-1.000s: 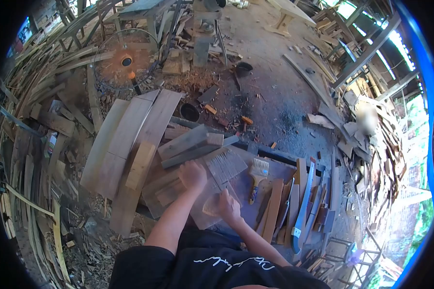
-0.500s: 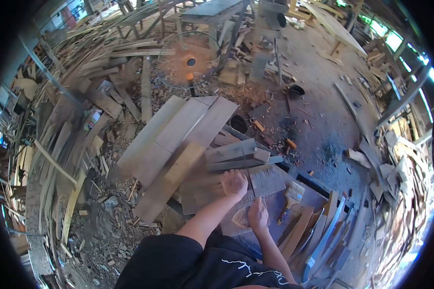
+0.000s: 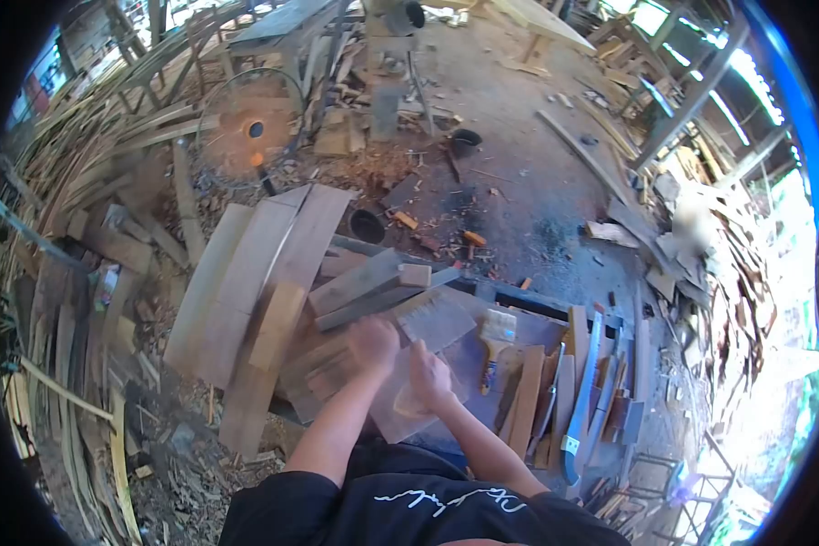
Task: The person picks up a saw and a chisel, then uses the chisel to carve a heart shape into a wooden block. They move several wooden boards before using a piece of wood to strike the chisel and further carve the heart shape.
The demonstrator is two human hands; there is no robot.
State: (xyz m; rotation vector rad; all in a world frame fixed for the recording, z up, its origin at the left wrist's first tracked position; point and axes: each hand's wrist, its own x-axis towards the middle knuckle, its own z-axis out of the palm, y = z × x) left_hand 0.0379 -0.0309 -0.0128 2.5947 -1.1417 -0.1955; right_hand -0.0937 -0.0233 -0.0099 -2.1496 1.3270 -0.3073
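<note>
My left hand is curled into a fist over the boards, smeared by motion; what it grips, if anything, cannot be made out. Close beside it, my right hand is closed with the thumb uppermost, and its contents are hidden. Just beyond both hands lies a flat wooden board with fine parallel lines across its far end. To the right of it, a wide paintbrush with pale bristles rests on the work surface. Wood blocks are piled past my left hand.
Long planks lean at the left. A row of wooden pieces and a curved blue tool lies at right. A round wire-guarded fan stands ahead, with a dark bucket nearer. Scrap wood litters the floor.
The view has swung right, so the scene sits further left. My left hand has drawn back towards me from the lined board's edge, where a thin dark strip showed between the hands.
</note>
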